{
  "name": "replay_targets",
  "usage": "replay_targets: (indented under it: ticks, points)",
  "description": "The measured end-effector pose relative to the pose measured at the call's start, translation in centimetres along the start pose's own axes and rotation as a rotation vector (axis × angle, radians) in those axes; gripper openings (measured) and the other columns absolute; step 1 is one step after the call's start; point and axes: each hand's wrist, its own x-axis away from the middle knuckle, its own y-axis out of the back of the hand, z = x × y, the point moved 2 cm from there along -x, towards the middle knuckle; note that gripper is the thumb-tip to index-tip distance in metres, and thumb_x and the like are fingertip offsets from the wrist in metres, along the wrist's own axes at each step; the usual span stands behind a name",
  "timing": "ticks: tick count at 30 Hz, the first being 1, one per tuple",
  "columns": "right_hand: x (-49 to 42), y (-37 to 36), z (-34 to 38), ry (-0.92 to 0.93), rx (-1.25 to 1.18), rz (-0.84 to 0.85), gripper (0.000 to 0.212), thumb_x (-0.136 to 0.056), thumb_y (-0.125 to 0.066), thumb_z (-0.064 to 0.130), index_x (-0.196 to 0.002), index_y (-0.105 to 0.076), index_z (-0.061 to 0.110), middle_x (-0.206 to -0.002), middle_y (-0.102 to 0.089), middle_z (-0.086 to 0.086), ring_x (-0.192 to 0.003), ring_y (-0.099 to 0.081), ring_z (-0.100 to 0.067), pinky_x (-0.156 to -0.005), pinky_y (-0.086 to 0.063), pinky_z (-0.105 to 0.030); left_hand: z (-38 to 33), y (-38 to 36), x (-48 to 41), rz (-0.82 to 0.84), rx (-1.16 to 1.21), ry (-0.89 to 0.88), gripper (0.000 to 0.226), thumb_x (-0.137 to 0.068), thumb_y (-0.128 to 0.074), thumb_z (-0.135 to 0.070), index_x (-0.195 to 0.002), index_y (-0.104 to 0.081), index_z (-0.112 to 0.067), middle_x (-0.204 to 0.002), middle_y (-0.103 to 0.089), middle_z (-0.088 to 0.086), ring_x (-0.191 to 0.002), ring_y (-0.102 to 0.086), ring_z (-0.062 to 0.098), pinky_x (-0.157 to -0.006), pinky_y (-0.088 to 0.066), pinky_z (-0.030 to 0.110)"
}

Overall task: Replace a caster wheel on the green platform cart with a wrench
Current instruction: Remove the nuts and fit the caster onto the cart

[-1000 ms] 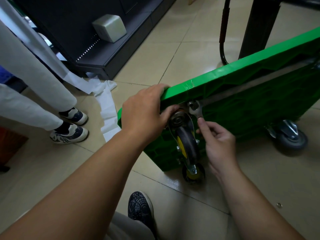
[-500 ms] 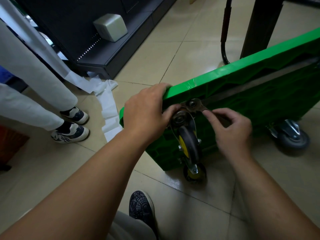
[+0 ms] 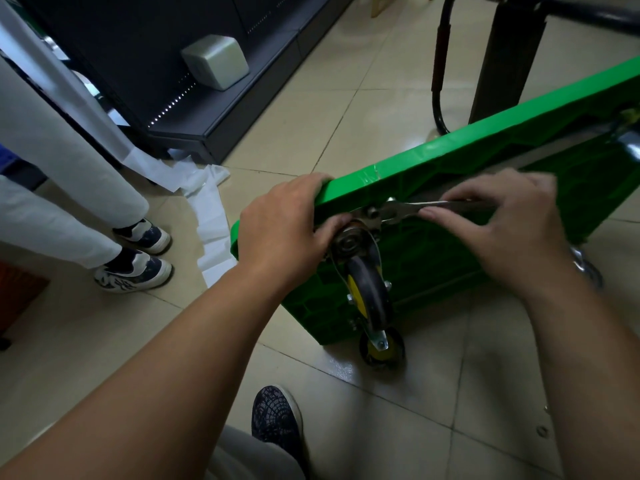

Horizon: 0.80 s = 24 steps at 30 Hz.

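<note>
The green platform cart (image 3: 485, 150) stands tipped on its long edge, underside facing me. A caster wheel (image 3: 369, 289), black with a yellow hub, hangs from its metal mount near the cart's left corner. My left hand (image 3: 284, 226) grips that corner, fingers over the top edge and thumb against the caster's mount. A steel wrench (image 3: 405, 209) lies nearly level, its jaw on a bolt beside the mount. My right hand (image 3: 505, 223) pinches the wrench's handle. A second yellow-hubbed caster (image 3: 381, 346) rests on the floor below.
A person in white trousers and dark-and-white sneakers (image 3: 135, 263) stands at left beside crumpled white paper (image 3: 207, 209). A dark shelf base (image 3: 221, 133) holds a grey box (image 3: 214, 60). A black post (image 3: 502, 57) rises behind the cart. My shoe (image 3: 277, 419) is on the tiles.
My right hand has swung the wrench handle from pointing down to nearly level, out to the right. My left hand has kept its hold on the cart's corner.
</note>
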Motion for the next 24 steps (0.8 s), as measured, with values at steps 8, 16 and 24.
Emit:
replay_targets:
  ticks: [8, 16, 24]
  points:
    - [15.3, -11.3, -8.0, -0.975, -0.382, -0.161, 0.017, -0.086, -0.074, 0.044, -0.083, -0.07, 0.028, -0.078, -0.07, 0.006, -0.076, -0.068, -0.017, -0.078, -0.057, -0.038, 0.0, 0.0, 0.1, -0.029, 0.019, 0.002, 0.043, -0.092, -0.061, -0.057, -0.128, -0.06, -0.035, -0.113, -0.069, -0.01, -0.106, -0.062, 0.022, -0.069, -0.038, 0.034]
    - [20.5, -15.4, -10.9, -1.025, -0.141, -0.109, 0.012, -0.09, -0.068, 0.007, -0.1, -0.068, 0.013, -0.085, -0.069, -0.012, -0.08, -0.063, -0.038, -0.078, -0.047, -0.041, 0.0, 0.0, 0.4, -0.047, -0.042, -0.066, 0.048, -0.091, -0.056, -0.058, -0.132, -0.058, -0.033, -0.114, -0.069, -0.009, -0.102, -0.063, 0.023, -0.067, -0.033, 0.032]
    - [24.5, -18.1, -14.0, -1.113, -0.144, 0.027, 0.015, -0.086, -0.062, -0.008, -0.098, -0.07, -0.001, -0.093, -0.069, -0.023, -0.083, -0.064, -0.036, -0.078, -0.052, -0.04, 0.1, -0.1, 0.3, -0.034, -0.064, -0.072, 0.048, -0.093, -0.057, -0.056, -0.135, -0.056, -0.033, -0.117, -0.068, -0.01, -0.105, -0.063, 0.021, -0.069, -0.032, 0.03]
